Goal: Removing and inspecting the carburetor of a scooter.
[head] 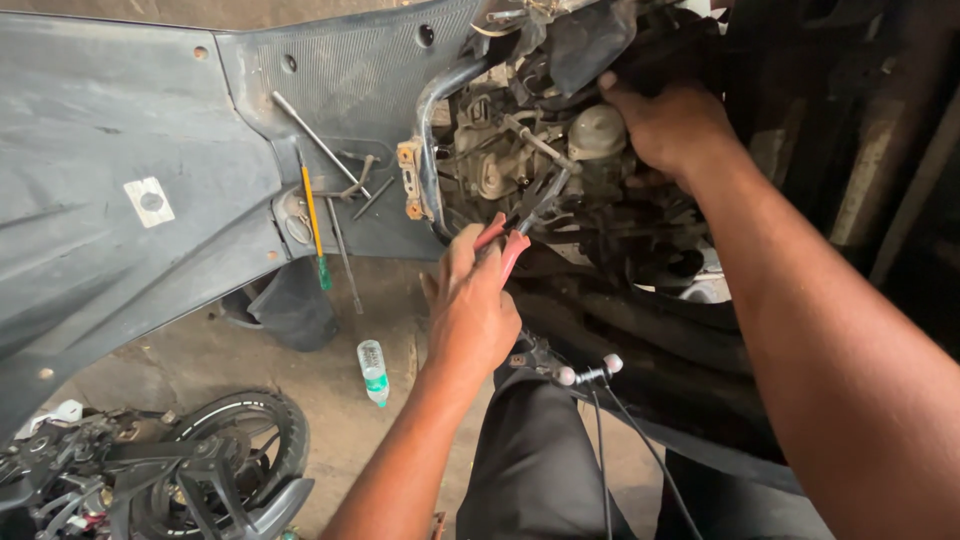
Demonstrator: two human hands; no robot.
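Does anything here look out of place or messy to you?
Yes. A plastic bottle lies on its side on the concrete floor. Loose tools, including a yellow-shafted screwdriver, rest on the scooter's grey panel. The left hand holds red-handled pliers; the right hand reaches into the exposed engine.

Two bare forearms, no sleeves, no watch, no gloves on the left hand (470,310) or the right hand (665,125). Smudges of dark grime across knuckles and fingers. Below, dark trousers (535,460) of plain black cloth, creased over the knees.
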